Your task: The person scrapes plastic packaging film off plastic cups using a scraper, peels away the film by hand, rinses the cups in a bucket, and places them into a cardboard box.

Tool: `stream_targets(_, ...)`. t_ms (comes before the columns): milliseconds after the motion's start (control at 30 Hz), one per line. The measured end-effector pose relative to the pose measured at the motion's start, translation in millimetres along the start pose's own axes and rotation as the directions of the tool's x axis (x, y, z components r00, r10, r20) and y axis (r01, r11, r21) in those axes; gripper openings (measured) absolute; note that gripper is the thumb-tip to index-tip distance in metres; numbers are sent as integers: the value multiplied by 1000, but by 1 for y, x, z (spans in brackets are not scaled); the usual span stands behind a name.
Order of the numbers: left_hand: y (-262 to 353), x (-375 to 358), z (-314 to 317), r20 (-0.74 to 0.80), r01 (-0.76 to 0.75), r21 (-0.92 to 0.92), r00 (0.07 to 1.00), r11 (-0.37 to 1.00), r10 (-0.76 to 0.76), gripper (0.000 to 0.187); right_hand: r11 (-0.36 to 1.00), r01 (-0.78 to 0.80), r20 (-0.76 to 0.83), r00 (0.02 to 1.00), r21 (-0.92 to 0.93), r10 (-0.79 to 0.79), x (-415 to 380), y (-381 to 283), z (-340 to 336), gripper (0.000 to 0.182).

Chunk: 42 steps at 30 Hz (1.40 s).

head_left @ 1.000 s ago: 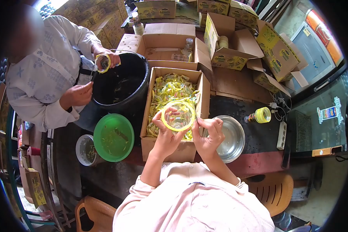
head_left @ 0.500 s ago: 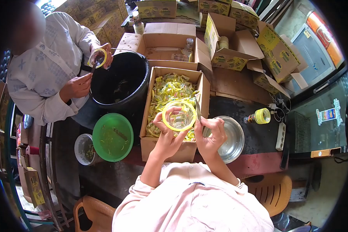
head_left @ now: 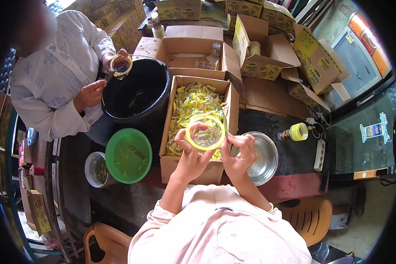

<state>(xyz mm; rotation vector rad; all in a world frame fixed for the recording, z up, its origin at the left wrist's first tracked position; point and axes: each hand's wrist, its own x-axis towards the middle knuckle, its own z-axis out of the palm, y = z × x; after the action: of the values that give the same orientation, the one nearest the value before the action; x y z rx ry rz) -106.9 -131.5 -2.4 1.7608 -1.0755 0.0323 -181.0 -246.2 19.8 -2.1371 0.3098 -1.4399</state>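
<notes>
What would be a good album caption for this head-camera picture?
Left hand holds a yellow-rimmed glass jar over a carton of yellow scraps; right hand works at its rim.

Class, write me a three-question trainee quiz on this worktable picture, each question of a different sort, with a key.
1. True or false: the left hand holds a yellow-rimmed glass jar over the cardboard box.
2. What lies directly right of that box? A) steel bowl B) green lid C) black bucket
3. Fill in: the co-worker's jar is held over the black ____.

Key: 1 true; 2 A; 3 bucket.
</notes>
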Motion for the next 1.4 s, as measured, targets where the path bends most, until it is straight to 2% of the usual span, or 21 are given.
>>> stream_targets(133,4,1,-8,158,-135,315,984,939,88,64,1000,-11,2,1000,28,11,2,5,-2,17)
stream_targets(233,-3,-1,-3,143,12,122,989,992,-30,63,998,-34,12,999,46,33,1,4,-4,17)
stream_targets(300,-5,-2,4,49,93,-183,995,979,-85,41,998,-55,29,998,44,53,0,3,-6,16)
stream_targets(367,-3,-3,5,11,77,-251,997,965,-76,33,999,-31,14,999,35,31,2,5,-5,17)
stream_targets(467,2,-1,-2,46,-24,-31,999,999,25,42,999,-20,3,1000,30,20,3,7,-4,17)
stream_targets(567,0,-1,-7,128,-54,129,991,990,37,66,998,-43,13,999,37,43,0,7,-4,17)
stream_targets(600,1,-1,-9,156,-71,194,987,979,41,67,998,-56,19,998,40,55,0,7,-4,16)
stream_targets(667,1,-1,-9,169,-50,167,985,985,22,52,998,-53,20,998,40,53,1,8,-4,15)
stream_targets(733,1,-1,-6,144,26,-18,989,999,-23,26,998,-63,21,998,32,62,1,10,-3,15)
stream_targets(800,-1,-1,-2,107,33,-51,994,998,-27,24,997,-75,23,997,23,74,2,13,-1,14)
stream_targets(933,-2,2,0,73,78,-122,995,989,-70,28,992,-125,2,992,23,125,2,9,-2,14)
stream_targets(1067,2,9,-1,64,157,-228,987,961,-146,58,994,-109,10,994,29,109,0,2,-6,14)
stream_targets(1233,4,10,2,25,242,-330,968,912,-248,54,999,-32,8,999,14,32,-3,1,-2,15)
stream_targets(1333,-5,4,11,-75,135,-494,978,859,-196,41,1000,-15,-1,1000,3,15,-2,0,0,16)
stream_targets(1400,-6,5,6,20,205,-314,978,927,-210,46,1000,-4,-14,1000,5,4,-2,0,1,16)
